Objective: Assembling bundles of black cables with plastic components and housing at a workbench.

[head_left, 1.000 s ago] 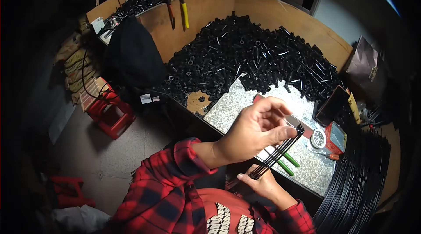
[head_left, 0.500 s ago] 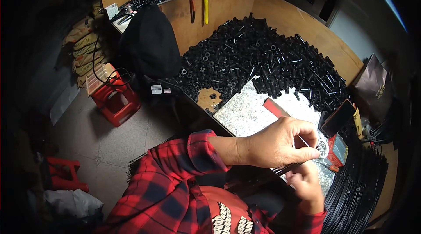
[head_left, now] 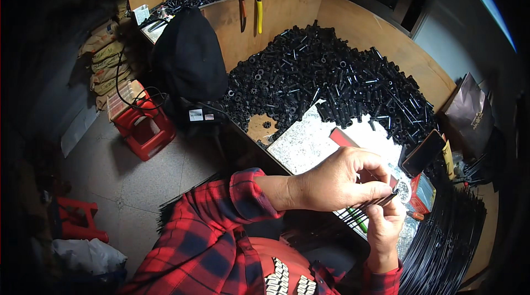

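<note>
My left hand (head_left: 331, 182) is closed in a pinch, its thumb against the fingers, above the pale speckled work surface (head_left: 301, 140). Under its palm several thin black rods (head_left: 359, 213) slant up to the right, their ends showing past the thumb. My right hand (head_left: 385, 228) is just below and right, with thumb and fingers pinching near those rod ends. What small part lies between the fingertips is hard to make out. A red flat box (head_left: 341, 137) lies behind my left hand, partly covered. A green-handled tool (head_left: 358, 220) shows beneath the rods.
A large heap of short black tubes (head_left: 331, 74) fills the back behind wooden boards (head_left: 381, 27). Pliers (head_left: 250, 2) hang on a board. A phone (head_left: 424, 152), a small red box (head_left: 422, 194) and long black rods (head_left: 447, 240) lie right. A red stool (head_left: 146, 129) stands left.
My right hand has risen to the rod ends beside my left thumb and pinches there. The rods have come into clearer view, and my left hand has shifted slightly left.
</note>
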Motion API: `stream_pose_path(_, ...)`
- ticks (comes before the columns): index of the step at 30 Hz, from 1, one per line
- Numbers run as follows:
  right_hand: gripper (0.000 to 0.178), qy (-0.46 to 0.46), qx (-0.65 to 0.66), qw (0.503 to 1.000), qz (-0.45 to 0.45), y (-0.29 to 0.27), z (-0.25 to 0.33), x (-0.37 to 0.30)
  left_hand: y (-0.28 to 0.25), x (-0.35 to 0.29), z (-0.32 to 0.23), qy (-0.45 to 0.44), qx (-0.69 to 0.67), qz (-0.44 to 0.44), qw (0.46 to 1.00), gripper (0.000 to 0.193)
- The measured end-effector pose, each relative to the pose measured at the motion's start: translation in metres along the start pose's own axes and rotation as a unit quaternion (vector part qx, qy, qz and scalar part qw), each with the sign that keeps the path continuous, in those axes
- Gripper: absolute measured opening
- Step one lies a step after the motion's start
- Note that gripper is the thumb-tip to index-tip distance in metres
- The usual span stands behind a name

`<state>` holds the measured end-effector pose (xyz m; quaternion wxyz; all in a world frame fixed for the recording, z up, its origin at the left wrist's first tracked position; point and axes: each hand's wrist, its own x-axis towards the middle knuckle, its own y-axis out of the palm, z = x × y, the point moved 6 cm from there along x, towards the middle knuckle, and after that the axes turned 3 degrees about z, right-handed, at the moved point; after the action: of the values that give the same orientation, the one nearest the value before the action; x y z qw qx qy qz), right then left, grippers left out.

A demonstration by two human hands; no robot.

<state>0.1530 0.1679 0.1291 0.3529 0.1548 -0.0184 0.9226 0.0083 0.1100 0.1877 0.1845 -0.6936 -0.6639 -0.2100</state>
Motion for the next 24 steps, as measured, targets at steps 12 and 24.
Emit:
stream_pose_path(12, 0.014, 0.034, 0.041, 0.997, -0.058, -0.006, -0.019, 0.008, -0.174, -0.068, 0.095, -0.147, 0.618, -0.257, 0.728, 0.015)
stream_pose_path(24, 0.01, 0.065, 0.083, 0.994, -0.032, -0.022, -0.027, 0.018, -0.156, -0.061, 0.115, -0.126, 0.469, -0.262, 0.834, 0.014)
